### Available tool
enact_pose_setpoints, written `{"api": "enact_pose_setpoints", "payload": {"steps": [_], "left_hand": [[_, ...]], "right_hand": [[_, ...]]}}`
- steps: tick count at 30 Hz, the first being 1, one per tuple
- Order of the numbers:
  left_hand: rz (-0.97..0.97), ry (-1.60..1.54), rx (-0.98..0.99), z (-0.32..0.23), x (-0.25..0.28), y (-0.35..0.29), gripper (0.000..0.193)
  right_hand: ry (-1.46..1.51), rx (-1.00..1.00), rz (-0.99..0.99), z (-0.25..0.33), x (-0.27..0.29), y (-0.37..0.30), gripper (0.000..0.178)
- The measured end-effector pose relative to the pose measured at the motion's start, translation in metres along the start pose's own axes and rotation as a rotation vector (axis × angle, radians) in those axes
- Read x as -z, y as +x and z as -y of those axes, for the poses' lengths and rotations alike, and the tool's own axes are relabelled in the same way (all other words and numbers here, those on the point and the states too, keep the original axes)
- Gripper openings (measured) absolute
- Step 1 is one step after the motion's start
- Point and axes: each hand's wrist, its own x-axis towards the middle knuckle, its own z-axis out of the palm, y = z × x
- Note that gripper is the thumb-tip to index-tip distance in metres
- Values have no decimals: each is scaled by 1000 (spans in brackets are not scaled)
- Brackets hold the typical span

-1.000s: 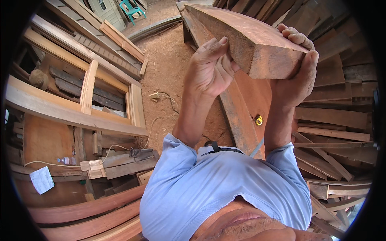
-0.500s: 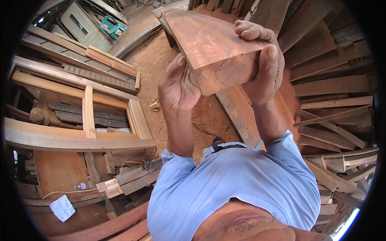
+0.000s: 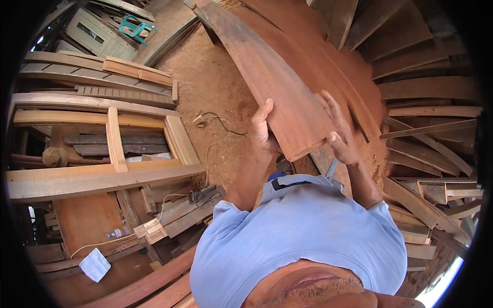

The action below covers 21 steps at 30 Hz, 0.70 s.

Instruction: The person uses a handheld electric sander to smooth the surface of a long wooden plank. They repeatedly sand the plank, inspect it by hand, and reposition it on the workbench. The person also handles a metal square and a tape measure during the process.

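A long, thick reddish-brown wooden plank (image 3: 272, 77) stretches away from my waist toward the far left. Its near end lies between my two hands, lowered close to my shirt front. My left hand (image 3: 261, 131) grips the left edge, thumb laid over the top face and the other fingers hidden underneath. On the opposite edge, my right hand (image 3: 341, 131) holds the plank near its end, with the thumb by the near corner and the fingers along the side. The plank's far end reaches the top of the view; what supports it there cannot be made out.
Sawdust (image 3: 190, 66) covers the ground ahead. A wooden frame (image 3: 117, 143) lies at left, beside stacked boards. Many planks (image 3: 431, 92) lean along the right. A cable (image 3: 221, 120) runs over the sawdust. Farther off stand a green chair (image 3: 136, 28) and a pale door (image 3: 97, 33).
The plank's near end has come down and toward me, from raised before me to waist height. Both hands have moved down with it, and its broad top face now shows.
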Motion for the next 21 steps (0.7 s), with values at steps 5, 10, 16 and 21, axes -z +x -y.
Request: {"api": "enact_pose_setpoints", "payload": {"steps": [5,10,16,21], "left_hand": [[-114,255,-65,98,122,38,59],[-402,268,19,176,273,69,58],[-527,450,11,214,321,95,59],[-515,542,120,237,303,125,66]], "right_hand": [[406,-766,-79,-100,15,-72,90],[74,-1024,-39,-254,6,-131,71],[-72,-1002,-79,-333,16,-157,82],[-511,-985,-54,-320,51,-153,81]]}}
